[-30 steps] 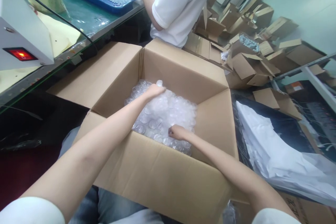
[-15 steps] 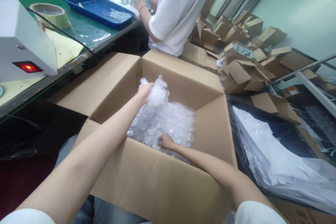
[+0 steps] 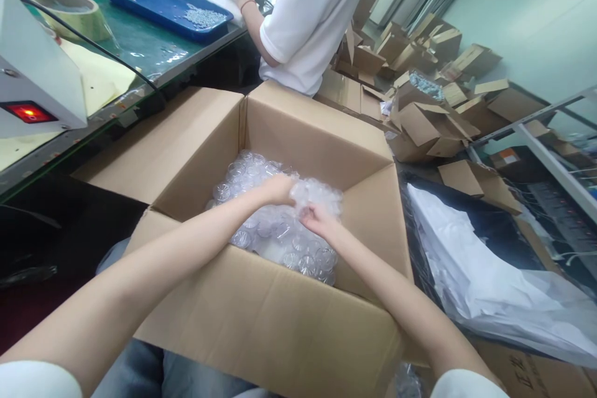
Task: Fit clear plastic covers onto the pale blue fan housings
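Note:
An open cardboard box (image 3: 261,317) stands in front of me, its lower part lined with clear bubble wrap (image 3: 268,227) that has large round bubbles. Inside the box my left hand (image 3: 280,189) is closed on a bunched part of the wrap, its fingers partly hidden by the plastic. Close by on the right, my right hand (image 3: 319,219) pinches the same bunch from below. Both forearms reach in over the box's near side. Whatever lies under the wrap is hidden.
On the left, a green bench holds a white machine (image 3: 37,68) with a lit red switch, a tape roll (image 3: 69,12) and a blue tray (image 3: 163,6) of small pieces. A co-worker (image 3: 308,18) stands beyond the box. Cardboard boxes (image 3: 429,118) and white sheeting (image 3: 471,255) are to the right.
My left hand has come down and to the right with the bunched wrap. My right hand has moved up and right to meet it. The wrap now lies differently in the box.

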### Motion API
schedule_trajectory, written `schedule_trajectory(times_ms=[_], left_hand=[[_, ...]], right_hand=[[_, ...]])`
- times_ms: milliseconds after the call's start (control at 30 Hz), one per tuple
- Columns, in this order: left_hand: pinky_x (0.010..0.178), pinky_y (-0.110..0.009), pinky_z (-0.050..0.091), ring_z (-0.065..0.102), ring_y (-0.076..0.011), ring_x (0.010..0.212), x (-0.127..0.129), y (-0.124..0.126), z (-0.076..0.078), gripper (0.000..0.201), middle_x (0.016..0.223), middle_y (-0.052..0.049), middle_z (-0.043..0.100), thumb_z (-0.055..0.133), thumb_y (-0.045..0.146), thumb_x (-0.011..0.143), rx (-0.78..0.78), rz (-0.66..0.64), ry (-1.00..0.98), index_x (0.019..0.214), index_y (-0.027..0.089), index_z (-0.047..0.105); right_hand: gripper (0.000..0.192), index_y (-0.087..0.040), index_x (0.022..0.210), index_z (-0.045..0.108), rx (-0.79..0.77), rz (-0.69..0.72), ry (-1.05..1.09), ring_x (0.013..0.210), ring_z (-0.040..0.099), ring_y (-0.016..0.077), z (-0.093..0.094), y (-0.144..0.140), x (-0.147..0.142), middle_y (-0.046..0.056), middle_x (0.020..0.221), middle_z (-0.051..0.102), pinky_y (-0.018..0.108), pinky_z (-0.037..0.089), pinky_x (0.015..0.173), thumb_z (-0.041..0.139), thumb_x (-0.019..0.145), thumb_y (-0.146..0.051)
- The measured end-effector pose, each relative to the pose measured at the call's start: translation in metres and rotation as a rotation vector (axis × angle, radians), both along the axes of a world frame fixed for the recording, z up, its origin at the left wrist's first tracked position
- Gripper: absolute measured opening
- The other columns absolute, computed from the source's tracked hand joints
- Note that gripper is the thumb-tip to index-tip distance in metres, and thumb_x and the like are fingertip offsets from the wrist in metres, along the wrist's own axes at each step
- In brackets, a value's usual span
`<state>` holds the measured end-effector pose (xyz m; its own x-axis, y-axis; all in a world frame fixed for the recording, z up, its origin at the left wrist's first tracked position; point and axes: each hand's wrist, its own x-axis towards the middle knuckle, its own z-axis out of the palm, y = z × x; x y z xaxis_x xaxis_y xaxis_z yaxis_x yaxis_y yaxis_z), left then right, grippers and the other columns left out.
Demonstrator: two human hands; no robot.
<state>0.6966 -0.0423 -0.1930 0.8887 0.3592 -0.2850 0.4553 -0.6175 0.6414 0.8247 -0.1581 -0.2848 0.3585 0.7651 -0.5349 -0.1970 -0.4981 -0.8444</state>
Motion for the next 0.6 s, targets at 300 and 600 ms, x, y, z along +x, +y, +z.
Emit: schedule_trajectory(times_ms=[300, 600], left_hand=[[0.095, -0.045, 0.049, 0.058, -0.0232, 0.112, 0.011, -0.009, -0.006, 0.025, 0.127, -0.010, 0.057, 0.058, 0.030, 0.091, 0.180, 0.194, -0.137, 0.111, 0.014, 0.062], [0.089, -0.043, 0.052, 0.062, -0.0216, 0.103, 0.010, 0.006, 0.001, 0.027, 0.116, -0.009, 0.063, 0.056, 0.031, 0.093, 0.141, 0.229, -0.056, 0.112, 0.014, 0.061]], right_hand=[[0.022, -0.014, 0.107, 0.060, 0.008, -0.131, 0.037, 0.076, 0.062, 0.0133, 0.004, 0.005, -0.002, 0.004, 0.098, 0.063, 0.029, 0.055, 0.065, 0.056, 0.095, -0.032], [0.030, -0.015, 0.116, 0.058, -0.271, -0.056, -0.345, 0.094, 0.063, 0.0196, -0.004, 0.022, 0.030, 0.008, 0.113, 0.062, 0.039, 0.056, 0.080, 0.056, 0.094, -0.036]])
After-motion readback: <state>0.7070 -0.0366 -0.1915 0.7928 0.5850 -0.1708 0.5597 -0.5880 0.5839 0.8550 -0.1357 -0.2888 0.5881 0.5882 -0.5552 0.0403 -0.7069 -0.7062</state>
